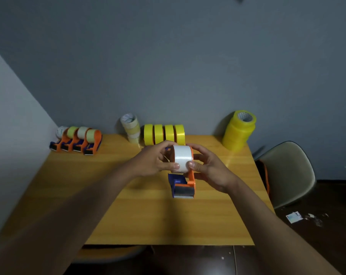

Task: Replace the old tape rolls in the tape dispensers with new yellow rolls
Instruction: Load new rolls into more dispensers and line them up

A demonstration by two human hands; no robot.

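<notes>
An orange and blue tape dispenser (185, 185) stands in the middle of the wooden table (128, 215), holding a pale white tape roll (181, 158). My left hand (154, 160) grips the roll from the left, thumb on its front. My right hand (211, 169) holds the roll and the dispenser's orange side from the right. Behind them, several dispensers with yellow rolls (164, 134) stand in a row. A stack of new yellow rolls (238, 131) stands at the back right.
Several dispensers with pale rolls (77, 140) line the back left by the wall. A stack of pale old rolls (131, 126) stands at the back centre. A grey chair (287, 171) sits right of the table. Paper scraps (294, 216) lie on the dark floor.
</notes>
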